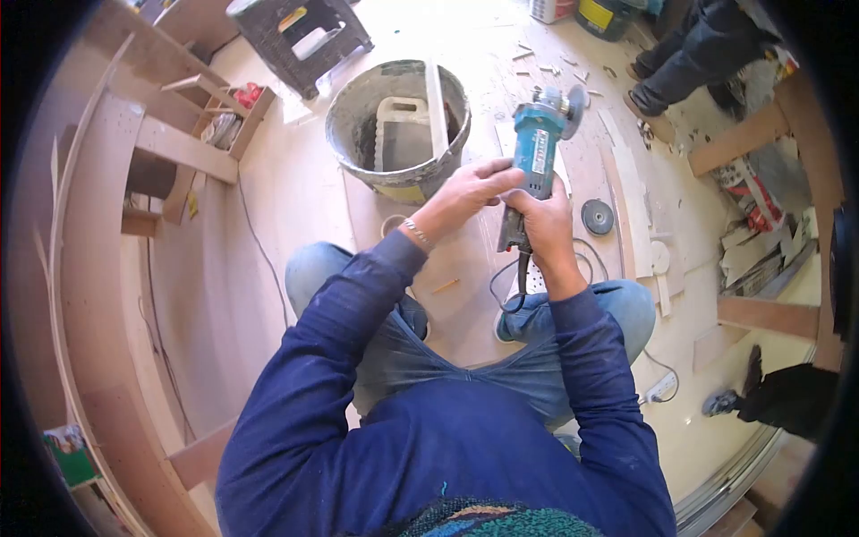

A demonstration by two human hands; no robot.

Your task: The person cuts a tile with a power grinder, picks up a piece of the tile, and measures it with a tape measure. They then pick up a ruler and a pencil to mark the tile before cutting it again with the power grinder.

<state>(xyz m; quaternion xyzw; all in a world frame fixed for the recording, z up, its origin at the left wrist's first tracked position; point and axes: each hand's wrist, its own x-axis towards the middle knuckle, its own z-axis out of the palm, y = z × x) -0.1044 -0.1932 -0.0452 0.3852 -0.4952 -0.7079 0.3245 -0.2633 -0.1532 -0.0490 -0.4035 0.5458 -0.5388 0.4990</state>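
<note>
My right hand (548, 224) is wrapped round the rear body of a teal angle grinder (537, 143), which points up and away from me. My left hand (465, 194) grips the grinder from the left side, its fingers against the housing. At the tool's head a disc (577, 112) is fitted, standing edge-on and to the right. The grinder's cord (523, 268) hangs below my right hand and loops near my knee. A loose dark disc (598, 217) lies on the floor to the right of the tool.
A dirty bucket (394, 188) holds a pale jerrycan (390, 143) and a long strip (436, 107). Behind it stands a dark stool (295, 45). A pencil (446, 285), board offcuts (631, 197) and a power strip (660, 387) lie around. Other people's legs (689, 67) show at right.
</note>
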